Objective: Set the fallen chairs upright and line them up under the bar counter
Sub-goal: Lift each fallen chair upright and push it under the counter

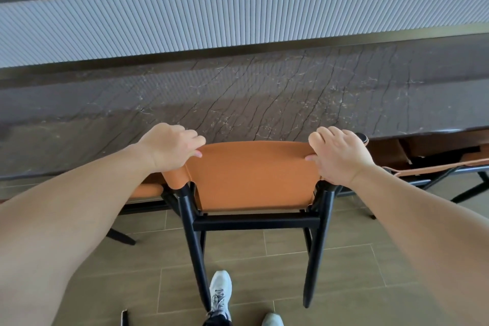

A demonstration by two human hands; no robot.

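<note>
An upright chair (pixel 251 174) with an orange leather back and black frame stands right in front of me, its seat tucked under the dark marble bar counter (pixel 238 92). My left hand (pixel 169 147) grips the back's top left corner. My right hand (pixel 340 153) grips the top right corner. A second chair (pixel 434 164) with an orange strap and black frame sits to the right, partly under the counter. At the left, an orange seat edge (pixel 148 189) of a third chair shows below the counter.
A white ribbed panel (pixel 211 13) rises behind the counter top. The floor is brown tile (pixel 357 272). My white shoes (pixel 221 291) stand between the chair's rear legs. A black chair leg tip (pixel 124 317) shows at the bottom left.
</note>
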